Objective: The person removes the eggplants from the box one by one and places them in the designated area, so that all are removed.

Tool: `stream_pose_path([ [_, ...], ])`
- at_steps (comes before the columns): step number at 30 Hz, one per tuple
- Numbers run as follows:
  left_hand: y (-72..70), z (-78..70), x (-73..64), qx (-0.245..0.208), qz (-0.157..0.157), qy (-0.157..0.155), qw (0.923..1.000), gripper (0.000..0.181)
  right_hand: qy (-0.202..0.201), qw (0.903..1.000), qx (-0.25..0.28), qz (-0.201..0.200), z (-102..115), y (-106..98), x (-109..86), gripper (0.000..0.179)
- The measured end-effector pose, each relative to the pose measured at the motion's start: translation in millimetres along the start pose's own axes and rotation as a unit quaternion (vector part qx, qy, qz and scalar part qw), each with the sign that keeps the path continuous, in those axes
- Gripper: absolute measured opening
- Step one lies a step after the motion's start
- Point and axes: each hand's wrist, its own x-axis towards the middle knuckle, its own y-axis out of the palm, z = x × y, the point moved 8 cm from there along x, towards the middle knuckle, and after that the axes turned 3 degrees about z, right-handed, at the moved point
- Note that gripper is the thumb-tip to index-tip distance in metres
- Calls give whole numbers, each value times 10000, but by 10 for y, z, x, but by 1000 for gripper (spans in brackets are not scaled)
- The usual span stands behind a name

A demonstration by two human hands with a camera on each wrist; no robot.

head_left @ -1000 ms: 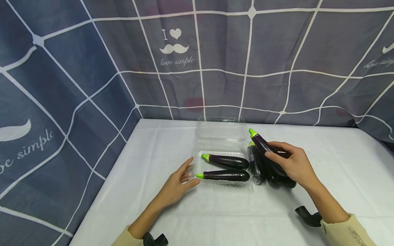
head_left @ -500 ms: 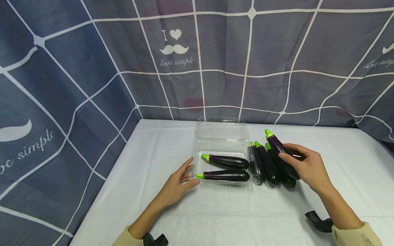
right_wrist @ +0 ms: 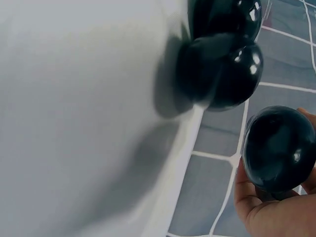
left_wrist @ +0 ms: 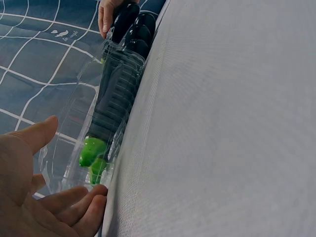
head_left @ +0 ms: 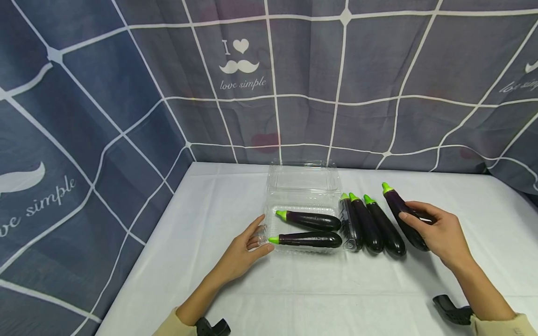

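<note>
My right hand (head_left: 445,233) grips a dark purple eggplant (head_left: 397,203) with a green tip, between thumb and fingers. In the right wrist view that eggplant (right_wrist: 279,148) is held above the cloth, its rounded end toward the camera. My left hand (head_left: 239,256) touches the left end of a clear plastic clamshell box (head_left: 304,200), its thumb spread from the fingers in the left wrist view. Two eggplants lie crosswise in the box, an upper one (head_left: 313,221) and a lower one (head_left: 311,240), green tips to the left.
Right of the box, three more eggplants (head_left: 384,226) lie side by side, the leftmost against the box wall. The box lid (head_left: 302,178) stands open toward the back. White cloth (head_left: 319,298) covers the table; a grey checked curtain (head_left: 302,116) hangs behind and at left.
My right hand has carried its eggplant rightward, away from the box and past the row of eggplants, uncovering them. My left hand has stayed at the box.
</note>
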Motion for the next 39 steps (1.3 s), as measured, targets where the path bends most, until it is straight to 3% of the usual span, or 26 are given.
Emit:
stream_pose_path([
  [14,-1,21,1,-14,-2,-1,10000,80,-69,9995,-264,154,-140,39,101,42],
  [39,-2,5,1,57,0,1,10000,81,365,9964,-530,543,-341,185,134,47],
])
